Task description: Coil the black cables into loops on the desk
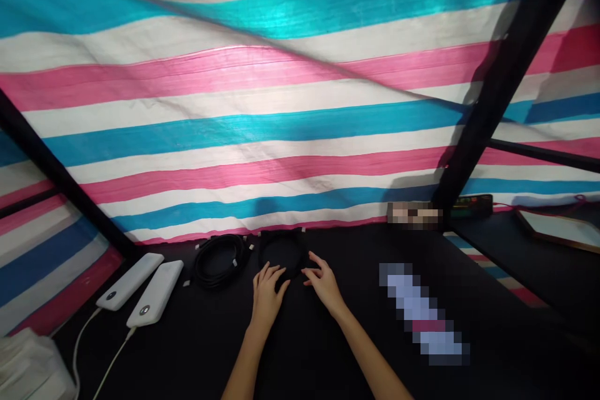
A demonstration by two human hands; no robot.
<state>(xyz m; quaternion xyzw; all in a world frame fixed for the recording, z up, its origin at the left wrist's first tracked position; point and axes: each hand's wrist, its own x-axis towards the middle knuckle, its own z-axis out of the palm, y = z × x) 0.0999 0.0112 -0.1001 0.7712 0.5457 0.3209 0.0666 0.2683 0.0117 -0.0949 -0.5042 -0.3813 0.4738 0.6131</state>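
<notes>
A loop of black cable lies on the black tabletop ahead of me, with a small light connector at its far right end. At its near left edge, my left hand rests palm down, fingers stretched and thumb apart. My right hand is by the loop's near right side, index finger extended and the other fingers loosely bent. Neither hand visibly grips the cable, though contact at the fingertips is hard to make out. Left of it sits a second coiled black cable with several light plugs.
Two white power banks with white cords lie at the left, near a white bag-like bundle. A blurred-out item lies at right. A framed panel is farther right. Striped sheeting and black posts enclose the table.
</notes>
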